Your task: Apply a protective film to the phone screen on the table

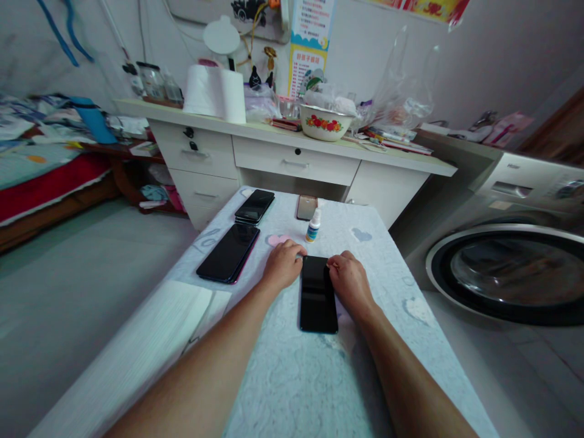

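A black smartphone (318,298) lies flat on the cloth-covered table, its dark screen facing up. My left hand (283,265) is closed, with curled fingers at the phone's upper left corner. At the upper right edge, the pinched fingers of my right hand (350,278) grip the phone's side. Just beyond my left fingertips stands a small white spray bottle (312,227) with a blue and yellow label. Behind the bottle lies a small phone-shaped item with a brown edge (307,207). To the left are dark stacked phones (229,253), and farther back more stacked phones (255,205).
White folded sheets (150,328) lie along the table's left edge. A white desk (296,163) stands against the far end, bearing paper rolls (214,94) and a floral bowl (326,123). On the right is a washing machine (524,182); a bed (50,176) is at left.
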A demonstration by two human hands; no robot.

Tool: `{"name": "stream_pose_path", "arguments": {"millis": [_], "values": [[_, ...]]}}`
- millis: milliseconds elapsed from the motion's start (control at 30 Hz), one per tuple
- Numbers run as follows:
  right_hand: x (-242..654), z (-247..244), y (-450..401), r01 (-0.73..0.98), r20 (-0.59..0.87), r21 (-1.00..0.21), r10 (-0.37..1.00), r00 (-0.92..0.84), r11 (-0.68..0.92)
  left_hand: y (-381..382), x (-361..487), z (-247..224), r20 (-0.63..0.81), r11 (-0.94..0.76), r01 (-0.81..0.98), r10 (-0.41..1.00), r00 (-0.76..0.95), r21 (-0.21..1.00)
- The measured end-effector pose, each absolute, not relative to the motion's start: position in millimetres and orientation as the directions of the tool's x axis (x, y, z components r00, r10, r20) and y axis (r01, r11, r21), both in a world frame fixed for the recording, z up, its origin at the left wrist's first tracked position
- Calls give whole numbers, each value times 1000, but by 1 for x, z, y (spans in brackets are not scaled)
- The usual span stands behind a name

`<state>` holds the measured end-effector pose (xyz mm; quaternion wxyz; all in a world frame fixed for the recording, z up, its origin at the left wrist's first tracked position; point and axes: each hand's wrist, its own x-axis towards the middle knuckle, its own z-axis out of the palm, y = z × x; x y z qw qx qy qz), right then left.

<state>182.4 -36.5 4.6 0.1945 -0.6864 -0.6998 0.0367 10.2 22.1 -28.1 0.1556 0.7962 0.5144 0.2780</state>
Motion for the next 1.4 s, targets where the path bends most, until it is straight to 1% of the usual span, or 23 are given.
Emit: {"name": "stream_pose_path", "arguments": {"millis": [267, 667, 1167, 1400], "values": [[183, 2, -36, 948, 234, -311, 972, 9, 66, 22, 10, -31, 289, -419, 736, 907, 308, 532], [182, 4, -36, 947, 196, -319, 980, 20, 44, 23, 10, -30, 271, -410, 741, 911, 309, 532], [180, 7, -38, 943, 197, -324, 980, -6, 71, 22, 10, -28, 273, -413, 736, 910, 311, 536], [187, 3, -35, 945, 229, -319, 973, 1, 74, 23, 10, -29, 279, -423, 740, 905, 320, 524]]}}
